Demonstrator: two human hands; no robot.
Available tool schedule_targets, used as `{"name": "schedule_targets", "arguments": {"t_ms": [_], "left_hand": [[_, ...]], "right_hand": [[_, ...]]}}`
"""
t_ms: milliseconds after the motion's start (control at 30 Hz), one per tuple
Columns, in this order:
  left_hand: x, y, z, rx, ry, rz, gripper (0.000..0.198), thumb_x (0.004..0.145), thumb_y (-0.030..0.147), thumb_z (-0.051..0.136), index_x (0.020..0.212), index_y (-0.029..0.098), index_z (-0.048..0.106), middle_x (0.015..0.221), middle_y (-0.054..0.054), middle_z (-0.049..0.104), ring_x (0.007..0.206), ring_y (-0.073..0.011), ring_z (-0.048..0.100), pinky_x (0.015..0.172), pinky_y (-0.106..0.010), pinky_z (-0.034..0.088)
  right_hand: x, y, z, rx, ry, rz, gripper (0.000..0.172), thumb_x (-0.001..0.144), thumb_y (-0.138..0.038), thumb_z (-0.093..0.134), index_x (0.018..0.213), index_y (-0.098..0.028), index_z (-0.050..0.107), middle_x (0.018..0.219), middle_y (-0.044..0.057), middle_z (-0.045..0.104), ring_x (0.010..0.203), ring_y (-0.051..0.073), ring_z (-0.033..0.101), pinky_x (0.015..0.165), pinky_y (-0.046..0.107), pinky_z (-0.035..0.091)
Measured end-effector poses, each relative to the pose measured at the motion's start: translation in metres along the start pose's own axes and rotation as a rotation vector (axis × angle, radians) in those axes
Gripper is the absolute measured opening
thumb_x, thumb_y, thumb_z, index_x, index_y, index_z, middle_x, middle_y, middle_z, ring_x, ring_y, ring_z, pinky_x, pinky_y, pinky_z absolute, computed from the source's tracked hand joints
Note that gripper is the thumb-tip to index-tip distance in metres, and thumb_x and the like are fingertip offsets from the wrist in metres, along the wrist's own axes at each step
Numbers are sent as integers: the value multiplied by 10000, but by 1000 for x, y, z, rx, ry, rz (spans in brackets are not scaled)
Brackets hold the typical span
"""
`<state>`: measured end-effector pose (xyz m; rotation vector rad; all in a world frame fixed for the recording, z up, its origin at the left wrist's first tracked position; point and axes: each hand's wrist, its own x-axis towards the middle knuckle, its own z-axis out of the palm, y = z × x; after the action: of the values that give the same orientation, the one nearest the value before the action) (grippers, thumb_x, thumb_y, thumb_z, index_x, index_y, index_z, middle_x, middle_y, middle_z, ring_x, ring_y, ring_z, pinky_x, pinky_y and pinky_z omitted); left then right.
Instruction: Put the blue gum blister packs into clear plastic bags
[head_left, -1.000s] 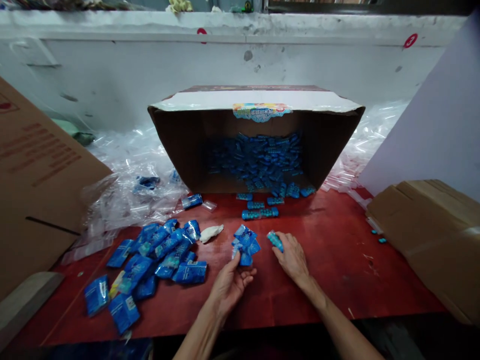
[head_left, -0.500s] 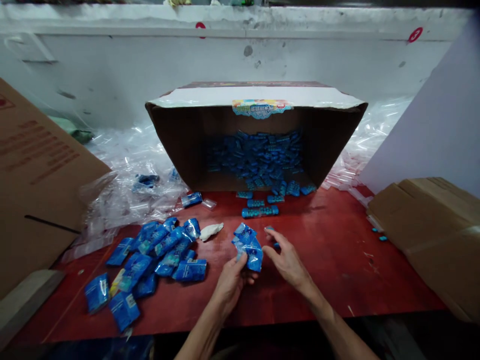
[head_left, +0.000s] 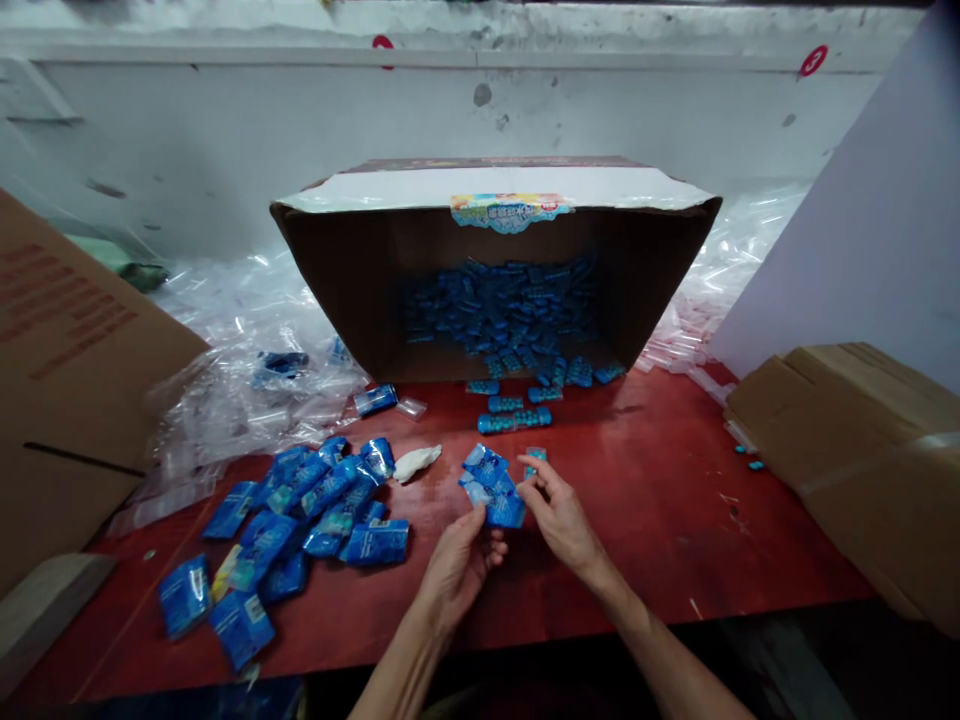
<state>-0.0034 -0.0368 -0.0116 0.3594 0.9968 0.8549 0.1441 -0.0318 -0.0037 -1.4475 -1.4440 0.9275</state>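
Observation:
My left hand (head_left: 459, 565) pinches the lower left edge of a blue printed packet (head_left: 495, 490), thumb on top and fingers curled below. The packet looks folded or made of overlapping pieces; which I cannot tell. Right beside its right edge is my right hand (head_left: 561, 520), thumb and index finger apart, the thumb tip close to or touching the packet. Just behind those fingertips lies a small clear container with blue pellets (head_left: 537, 460). A longer blue-capped tube of pellets (head_left: 514, 420) rests farther back, with shorter ones behind it.
A cardboard box (head_left: 315, 270) on its side holds many small blue containers. Filled blue packets (head_left: 322, 500) are heaped at left, near a crumpled white scrap (head_left: 417, 463). Clear plastic tubes (head_left: 232, 350) pile behind. Cartons (head_left: 847, 460) flank the red table (head_left: 675, 540).
My right hand has come closer to the packet's right edge. The packet now lies flatter above my left fingers. The whole view has shifted slightly.

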Motion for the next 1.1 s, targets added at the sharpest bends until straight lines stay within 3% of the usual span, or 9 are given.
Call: {"name": "schedule_targets", "arguments": {"t_ms": [133,200,267,333,400,533,667,1100], "left_hand": [[0,0,-2,-66,71,-51,196,718,316,568,689,132,508,520,-11,575,422,-85,532,395,-169,412],[1,0,-3,-89,99,-72,202,729,323,554,694,131,502,521,-11,578,421,-83,536,399,-167,422],[2,1,-3,-108,118,-95,207,736,330,543,699,130,502,509,-10,575,416,-82,537,399,-164,429],[2,1,-3,-133,133,-114,212,746,329,529,700,124,506,491,-9,570,412,-82,538,396,-160,430],[3,2,-3,-162,144,-121,211,754,323,519,700,119,509,482,-9,567,416,-85,545,395,-159,434],[5,1,-2,-200,178,-96,186,757,299,520,694,124,512,482,-12,572,434,-98,562,409,-168,449],[7,-2,0,-187,173,-65,185,753,293,526,700,116,528,490,-23,577,452,-109,574,428,-180,463],[4,-2,-2,-113,135,-4,182,724,304,561,706,126,532,510,-26,592,495,-130,594,472,-206,480]], "right_hand": [[10,9,-2,-674,174,61,447,768,-392,496,1167,-199,437,987,124,518,928,270,460,770,382,342],[14,16,1,-842,156,111,411,777,-379,487,1145,-198,456,946,138,522,904,282,467,741,388,346],[16,22,4,-869,135,114,311,810,-312,435,1099,-210,486,891,122,529,859,258,482,712,361,355],[17,26,3,-771,158,102,264,807,-239,420,1055,-221,510,877,102,531,850,235,486,714,338,356],[17,27,-4,-485,145,124,241,768,-207,463,1001,-211,525,875,77,539,846,210,493,720,311,361],[12,20,-25,134,-52,255,214,726,-280,516,904,-162,511,743,16,552,636,135,518,540,224,383],[-3,7,-32,526,-179,338,258,686,-291,578,902,-159,529,710,-15,551,552,88,492,483,190,358],[-12,-15,-34,360,-147,220,263,655,-323,617,859,-158,609,756,8,614,695,135,549,640,249,441]]}}
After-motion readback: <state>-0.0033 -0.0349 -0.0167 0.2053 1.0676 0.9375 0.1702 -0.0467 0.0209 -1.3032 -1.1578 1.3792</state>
